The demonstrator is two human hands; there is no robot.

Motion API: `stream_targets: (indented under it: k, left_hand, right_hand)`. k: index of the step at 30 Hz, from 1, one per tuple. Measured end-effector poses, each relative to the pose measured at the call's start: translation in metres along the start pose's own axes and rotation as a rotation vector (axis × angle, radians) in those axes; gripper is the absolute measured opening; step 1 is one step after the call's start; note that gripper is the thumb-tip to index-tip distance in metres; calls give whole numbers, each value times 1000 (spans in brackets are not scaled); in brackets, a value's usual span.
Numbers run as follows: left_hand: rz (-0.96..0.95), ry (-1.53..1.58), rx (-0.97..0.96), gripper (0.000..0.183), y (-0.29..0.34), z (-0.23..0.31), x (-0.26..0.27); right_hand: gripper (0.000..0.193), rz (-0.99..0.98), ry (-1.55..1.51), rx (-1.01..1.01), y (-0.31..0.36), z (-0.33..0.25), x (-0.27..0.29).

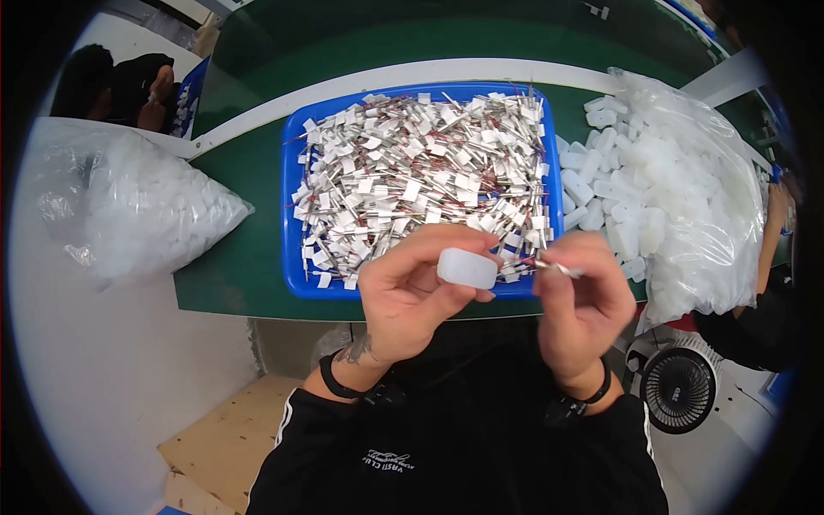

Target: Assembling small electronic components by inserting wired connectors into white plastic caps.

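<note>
Pinched in the fingers of my left hand (pixel 408 287) is a small white translucent plastic case (pixel 466 269) with rounded ends. Just to its right, my right hand (pixel 586 296) grips a thin wired part (pixel 560 269) with a whitish body and reddish wire; its exact kind is too small to tell. The two pieces are apart. Both hands are above the near edge of a blue tray (pixel 293 215), which is heaped with thin metallic wired pieces (pixel 412 190) bearing white tags.
A clear bag (pixel 704 197) spills white plastic cases (pixel 592 167) right of the tray. Another filled bag (pixel 163 210) lies left. A white rail (pixel 386 75) crosses the green table (pixel 232 283) behind the tray. A fan (pixel 678 390) stands lower right; other people (pixel 129 86) sit at both sides.
</note>
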State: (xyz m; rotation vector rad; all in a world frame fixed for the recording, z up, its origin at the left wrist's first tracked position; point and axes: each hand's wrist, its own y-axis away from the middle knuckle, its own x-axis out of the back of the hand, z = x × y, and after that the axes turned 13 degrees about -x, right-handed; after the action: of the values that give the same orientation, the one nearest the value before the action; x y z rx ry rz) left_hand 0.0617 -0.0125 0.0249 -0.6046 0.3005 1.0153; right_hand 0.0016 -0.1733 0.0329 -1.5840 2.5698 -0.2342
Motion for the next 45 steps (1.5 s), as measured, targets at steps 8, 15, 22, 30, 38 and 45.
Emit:
stream_targets:
  k: [8,15,22,30,38,45]
  left_hand:
    - [-113,131,-51,31,1,-4,6]
    - [-136,-50,-70,31,0,2,10]
    - [-157,-175,-102,32,-1,5,12]
    - [-265,-325,-103,31,-7,8,8]
    - [-404,-435,-69,30,-15,17,9]
    - [-369,-434,-104,31,-14,13,4]
  right_hand:
    - [31,-138,290,232,-6,-23,12]
    - [38,-168,489,263,-6,-32,19]
    - [36,-172,512,248,-3,-37,19]
    - [27,-172,326,168,1,-26,11]
    - [24,-220,250,43,1,-24,13]
    - [25,-108,246,83,10,-17,7]
